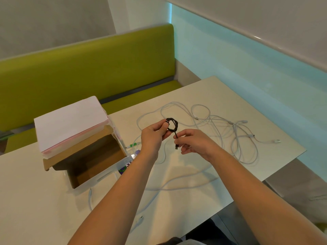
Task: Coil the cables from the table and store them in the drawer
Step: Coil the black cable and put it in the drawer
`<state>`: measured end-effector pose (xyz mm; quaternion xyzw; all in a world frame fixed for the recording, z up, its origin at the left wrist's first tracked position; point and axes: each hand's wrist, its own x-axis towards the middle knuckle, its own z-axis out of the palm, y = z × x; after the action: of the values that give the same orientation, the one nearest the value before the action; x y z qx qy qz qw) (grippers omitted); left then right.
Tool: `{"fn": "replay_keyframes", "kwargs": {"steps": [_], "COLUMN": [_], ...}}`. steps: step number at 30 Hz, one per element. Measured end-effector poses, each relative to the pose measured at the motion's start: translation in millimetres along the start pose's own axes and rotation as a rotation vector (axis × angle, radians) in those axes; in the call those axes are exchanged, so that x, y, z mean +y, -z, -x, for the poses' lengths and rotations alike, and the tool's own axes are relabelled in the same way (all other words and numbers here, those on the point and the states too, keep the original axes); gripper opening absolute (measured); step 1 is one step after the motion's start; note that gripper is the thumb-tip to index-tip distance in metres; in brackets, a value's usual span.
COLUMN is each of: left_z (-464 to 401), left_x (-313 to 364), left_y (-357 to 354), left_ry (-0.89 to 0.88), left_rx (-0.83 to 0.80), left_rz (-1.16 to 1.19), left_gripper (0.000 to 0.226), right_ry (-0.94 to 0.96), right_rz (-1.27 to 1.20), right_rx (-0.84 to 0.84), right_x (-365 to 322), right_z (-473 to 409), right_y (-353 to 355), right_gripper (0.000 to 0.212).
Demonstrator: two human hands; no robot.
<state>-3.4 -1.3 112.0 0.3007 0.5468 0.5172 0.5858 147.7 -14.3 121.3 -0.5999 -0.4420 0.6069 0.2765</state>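
step in hand: we are winding the black cable (172,125) into a small coil above the table (203,89), near the middle of the tabletop.
left hand: our left hand (153,134) pinches the coil, thumb and fingers closed on the loops.
right hand: our right hand (193,142) holds the loose tail, fingertips clamped on it just above the plug (176,147).
how far along: we judge this coil nearly done, with only a short straight tail left hanging from it.
next move: it calls for tucking or wrapping the tail round the loops so that the coil holds, then carrying it left to the drawer (95,163).
drawer: the cardboard drawer is pulled out of its white box (70,122) and stands open; from here we see no cable in it, though its far corner lies in shadow.
still to do: the white cables (217,128) sprawl in a loose tangle across the right half of the table, some strands running under our forearms and towards the drawer.
edges: the table's right edge lies close beyond the tangle, and one white plug (277,141) rests near it.
open room: the path from our hands to the drawer is short and clear in the air; the tabletop near us at the left is bare.
risk: we judge the coil may spring open if the pinch loosens.
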Motion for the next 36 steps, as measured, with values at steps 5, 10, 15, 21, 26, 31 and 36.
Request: {"fn": "replay_keyframes", "kwargs": {"steps": [5,10,15,21,26,31,36], "left_z": [-5.3,-5.2,-0.3,5.1,7.7,8.1,10.4], "left_x": [9.2,9.7,5.6,1.4,1.6,4.0,2.4], "left_y": [5.6,10.1,8.4,10.8,12.6,10.0,6.5], "left_ry": [-0.043,-0.007,0.022,0.071,0.173,0.237,0.221], "left_rx": [-0.119,-0.247,-0.23,-0.163,-0.131,-0.113,-0.1], "left_rz": [-0.271,-0.402,-0.336,-0.175,-0.031,0.082,0.096], "left_gripper": [0.023,0.037,0.028,0.024,0.023,0.016,0.015], "right_ry": [0.056,0.11,0.15,0.158,0.121,0.06,0.098], "right_rz": [-0.107,-0.149,-0.145,-0.274,-0.314,-0.385,-0.398], "right_rx": [0.101,0.157,0.26,0.27,0.272,0.16,0.114], "right_x": [3.0,5.2,4.9,9.7,12.1,12.8,8.5], "right_z": [-1.4,-1.1,-4.9,-3.9,-1.8,-1.7,-1.7], "right_y": [5.4,4.3,-0.3,-8.4,-10.5,-11.1,-11.4], "right_gripper": [0.019,0.02,0.01,0.008,0.016,0.016,0.017]}}
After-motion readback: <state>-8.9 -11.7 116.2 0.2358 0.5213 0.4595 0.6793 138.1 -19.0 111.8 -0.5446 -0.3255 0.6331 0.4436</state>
